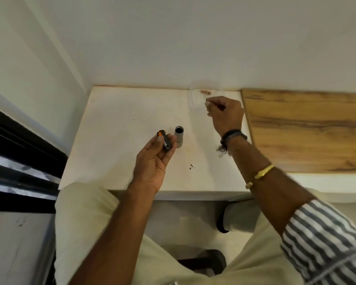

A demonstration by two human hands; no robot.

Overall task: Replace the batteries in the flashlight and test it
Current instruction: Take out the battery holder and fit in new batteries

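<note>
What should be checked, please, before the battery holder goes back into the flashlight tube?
1. Flashlight tube standing upright on the white table, open end up: ok.
2. Left hand holds the battery holder: ok.
3. All cells seated in the holder: cannot tell.
4. Right hand free to steady the tube: not ok, it is closed near the table's far edge, apparently pinching something thin.
5. Brown cylinder at the far edge, spare cell or not: cannot tell.
</note>
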